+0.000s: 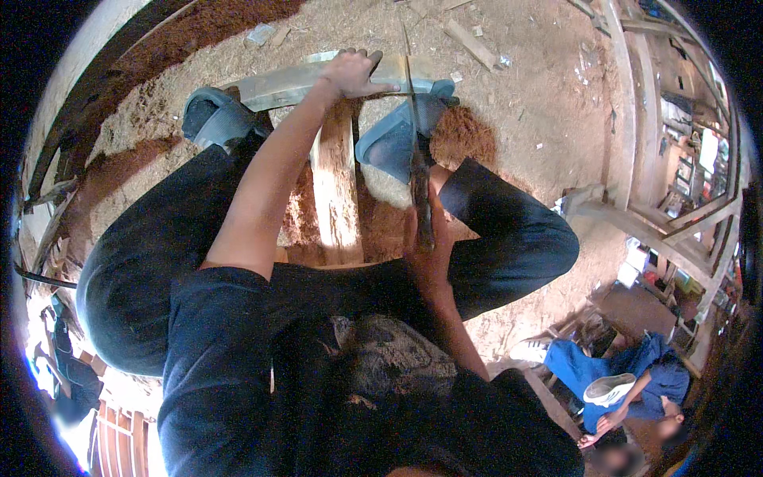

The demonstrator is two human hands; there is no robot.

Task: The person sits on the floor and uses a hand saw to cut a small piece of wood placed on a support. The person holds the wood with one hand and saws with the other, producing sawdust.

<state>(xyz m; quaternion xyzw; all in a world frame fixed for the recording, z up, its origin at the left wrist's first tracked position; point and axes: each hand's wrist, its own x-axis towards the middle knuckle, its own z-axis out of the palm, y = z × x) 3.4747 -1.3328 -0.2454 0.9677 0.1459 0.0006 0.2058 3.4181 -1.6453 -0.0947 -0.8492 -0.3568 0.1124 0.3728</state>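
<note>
My right hand [429, 234] is closed around the dark handle of a handsaw [412, 119]. The saw's narrow blade points away from me, seen nearly edge-on, and crosses the right part of a wooden plank [278, 86]. My left hand [350, 75] grips the plank from above just left of the blade, thumb stretched toward the saw and fingers over the far edge. Both my feet, in grey-blue sandals [224, 119], are at the plank, one on each side of my left hand. Under the plank, a lighter timber [335, 183] runs back toward me.
Reddish sawdust [465, 139] lies beside my right foot. Wood offcuts [470, 44] are scattered on the dirt floor ahead. A wooden frame [648, 230] stands at the right. Another person in blue clothes [588, 374] sits at the lower right.
</note>
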